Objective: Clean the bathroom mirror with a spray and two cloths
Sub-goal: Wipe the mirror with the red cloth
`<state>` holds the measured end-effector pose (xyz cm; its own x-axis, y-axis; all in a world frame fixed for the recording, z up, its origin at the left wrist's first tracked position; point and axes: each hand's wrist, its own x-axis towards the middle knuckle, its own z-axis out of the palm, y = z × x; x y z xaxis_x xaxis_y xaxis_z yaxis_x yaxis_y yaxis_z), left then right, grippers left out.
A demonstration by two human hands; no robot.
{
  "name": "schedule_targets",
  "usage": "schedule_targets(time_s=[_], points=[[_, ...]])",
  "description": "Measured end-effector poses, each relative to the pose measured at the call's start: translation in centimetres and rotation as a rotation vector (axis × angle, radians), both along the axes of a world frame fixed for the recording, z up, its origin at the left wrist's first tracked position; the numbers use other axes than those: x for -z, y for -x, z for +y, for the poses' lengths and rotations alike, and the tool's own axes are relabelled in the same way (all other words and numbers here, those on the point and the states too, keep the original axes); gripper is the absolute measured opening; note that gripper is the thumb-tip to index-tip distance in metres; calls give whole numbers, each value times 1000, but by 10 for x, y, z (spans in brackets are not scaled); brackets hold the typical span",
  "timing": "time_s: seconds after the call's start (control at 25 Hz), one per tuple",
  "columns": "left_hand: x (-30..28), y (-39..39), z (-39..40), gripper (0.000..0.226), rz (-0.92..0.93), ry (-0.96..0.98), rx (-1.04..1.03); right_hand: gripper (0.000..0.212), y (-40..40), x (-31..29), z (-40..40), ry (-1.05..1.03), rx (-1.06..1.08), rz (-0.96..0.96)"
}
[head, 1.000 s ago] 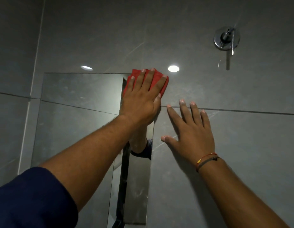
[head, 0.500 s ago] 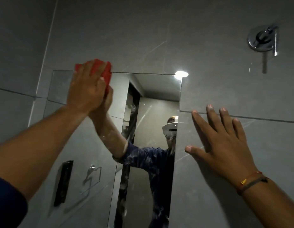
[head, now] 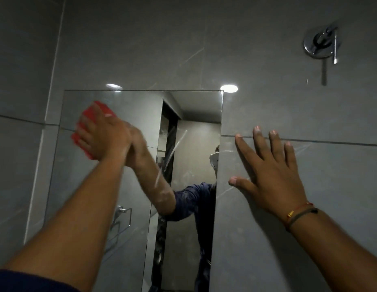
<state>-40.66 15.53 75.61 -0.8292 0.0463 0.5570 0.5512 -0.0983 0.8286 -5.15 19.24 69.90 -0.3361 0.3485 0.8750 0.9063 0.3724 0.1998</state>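
1. Left hand point(head: 103, 135), blurred, apparently flat on red cloth point(head: 86, 131), pressed to mirror point(head: 137, 114); now lower, below its top-left corner.
2. Right hand point(head: 267, 171) open, splayed on wall point(head: 309, 207) right of mirror, unchanged.

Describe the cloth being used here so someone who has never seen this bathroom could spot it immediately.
Find the frameless mirror set into the grey tiled wall. In its upper left area, the left hand presses a red cloth flat against the glass. It is the only bright red thing in a scene of grey tile and chrome.
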Motion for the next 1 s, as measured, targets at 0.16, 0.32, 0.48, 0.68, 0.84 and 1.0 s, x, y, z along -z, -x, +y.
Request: schedule_targets(time_s=[0.16, 0.32, 0.48, 0.68, 0.84, 1.0], points=[[14, -139, 17, 65, 569, 103, 2, 107, -4, 4, -4, -28, 24, 35], [43, -184, 20, 69, 1099, 229, 37, 112, -6, 13, -5, -23, 16, 128], [44, -118, 7, 67, 1516, 334, 5, 113, -7, 11, -8, -7, 29, 128], [30, 24, -9, 63, 1003, 228, -5, 109, -3, 12, -5, -5, 6, 117], [43, 133, -20, 63, 591, 130, 7, 106, 1, 10, -3, 3, 20, 92], [75, 106, -7, 60, 148, 22, -60, 105, 3, 8, -5, 33, 25, 93]])
